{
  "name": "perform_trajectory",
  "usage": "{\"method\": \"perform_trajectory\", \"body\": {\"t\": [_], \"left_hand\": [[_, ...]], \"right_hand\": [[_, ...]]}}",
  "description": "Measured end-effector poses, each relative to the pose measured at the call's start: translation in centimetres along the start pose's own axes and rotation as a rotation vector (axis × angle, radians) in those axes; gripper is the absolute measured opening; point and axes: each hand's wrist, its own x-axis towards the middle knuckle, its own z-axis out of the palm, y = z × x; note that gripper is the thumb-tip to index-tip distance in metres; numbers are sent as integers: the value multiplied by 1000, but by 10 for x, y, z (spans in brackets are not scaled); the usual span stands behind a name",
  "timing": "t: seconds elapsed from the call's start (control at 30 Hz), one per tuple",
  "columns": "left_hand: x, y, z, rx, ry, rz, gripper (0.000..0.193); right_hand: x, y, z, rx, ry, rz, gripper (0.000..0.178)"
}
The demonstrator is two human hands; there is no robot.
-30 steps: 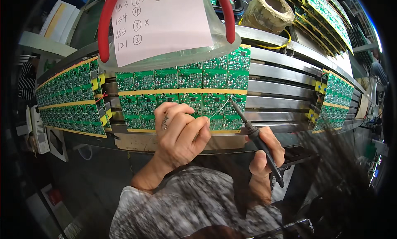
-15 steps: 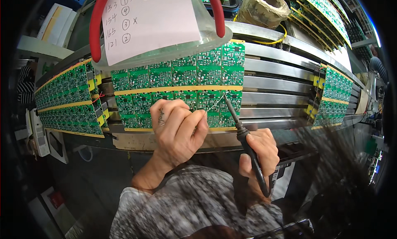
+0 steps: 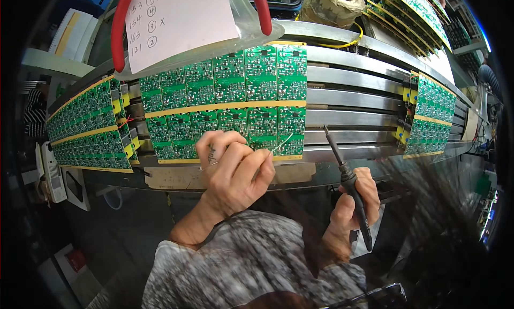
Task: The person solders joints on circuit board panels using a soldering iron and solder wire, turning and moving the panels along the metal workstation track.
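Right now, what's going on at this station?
A person is working on a green circuit board panel lying on a metal conveyor. The left hand rests on the panel's near edge, pinching a thin solder wire. The right hand holds a soldering iron, tip raised off the panel. More panels sit on either side.

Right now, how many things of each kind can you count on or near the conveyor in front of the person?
Green circuit board panels: 3 (left, middle, right)
Soldering iron, in the right hand: 1
Thin solder wire, held by the left hand: 1
Paper sheet with handwriting: 1
Tape roll: 1
Total: 7
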Motion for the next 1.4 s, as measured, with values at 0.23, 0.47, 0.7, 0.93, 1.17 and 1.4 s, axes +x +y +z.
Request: {"method": "perform_trajectory", "body": {"t": [0.23, 0.47, 0.7, 0.93, 1.17, 1.4], "left_hand": [[-14, 5, 4, -54, -55, 2, 11], [-25, 8, 3, -74, -39, 4, 9], [-25, 9, 0, -96, -37, 13, 9], [-25, 5, 0, -98, -30, 6, 8], [-24, 5, 0, -103, -30, 9, 10], [-26, 5, 2, -139, -17, 3, 15]], "right_hand": [[-7, 1, -1, 124, 41, 46, 30], [-17, -2, -9, 102, -54, 41, 30], [-20, -6, -10, 89, -85, 53, 26], [-21, -5, -2, 112, -129, 33, 24], [-24, -3, 2, 119, -112, 28, 24], [-26, -2, 1, 120, -111, 17, 24]]}}
